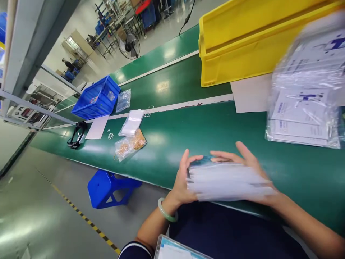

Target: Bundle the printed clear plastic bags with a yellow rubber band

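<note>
Left hand (181, 182) and right hand (252, 161) hold a white stack (228, 182).
They grip its two ends, low in the picture; a yellow bin (239, 61) sits at the upper right.

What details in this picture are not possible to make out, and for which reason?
Head view throughout:
White stack between the hands: separate layers and any print are lost in blur.
Right hand: part of it is hidden by the stack.
Bagged printed sheets: fine print too small, under shiny plastic.
Yellow crate: upper part cut off by the top edge.
</note>
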The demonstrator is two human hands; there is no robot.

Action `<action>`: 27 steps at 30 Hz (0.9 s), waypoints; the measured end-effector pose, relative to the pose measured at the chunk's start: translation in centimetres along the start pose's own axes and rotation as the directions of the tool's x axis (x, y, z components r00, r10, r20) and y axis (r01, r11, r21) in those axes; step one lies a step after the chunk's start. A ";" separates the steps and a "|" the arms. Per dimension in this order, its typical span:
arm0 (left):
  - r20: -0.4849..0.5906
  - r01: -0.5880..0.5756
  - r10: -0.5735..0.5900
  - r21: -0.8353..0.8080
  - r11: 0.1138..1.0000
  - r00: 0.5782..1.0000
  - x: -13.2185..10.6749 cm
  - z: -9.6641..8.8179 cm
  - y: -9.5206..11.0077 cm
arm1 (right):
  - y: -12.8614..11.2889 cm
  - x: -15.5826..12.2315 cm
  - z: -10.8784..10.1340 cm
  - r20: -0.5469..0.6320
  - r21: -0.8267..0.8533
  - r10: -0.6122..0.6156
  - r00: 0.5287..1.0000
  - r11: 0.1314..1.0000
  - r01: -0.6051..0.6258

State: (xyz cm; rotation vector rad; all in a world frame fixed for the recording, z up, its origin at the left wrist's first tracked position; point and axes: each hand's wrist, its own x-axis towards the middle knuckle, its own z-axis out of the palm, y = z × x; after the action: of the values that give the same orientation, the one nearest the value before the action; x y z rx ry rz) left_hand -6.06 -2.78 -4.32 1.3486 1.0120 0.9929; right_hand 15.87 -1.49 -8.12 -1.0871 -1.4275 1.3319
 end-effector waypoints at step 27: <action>0.042 0.309 -0.481 -0.814 0.492 0.876 -5.2 3.3 2.8 | -10.7 -3.0 4.0 0.121 -0.025 0.217 0.969 0.976 -0.216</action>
State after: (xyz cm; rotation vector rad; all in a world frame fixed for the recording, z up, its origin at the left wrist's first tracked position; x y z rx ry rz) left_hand -4.25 -8.67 -1.60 0.2178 0.7849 1.0330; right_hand 12.32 -5.85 2.33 -1.2145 -1.4381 1.5706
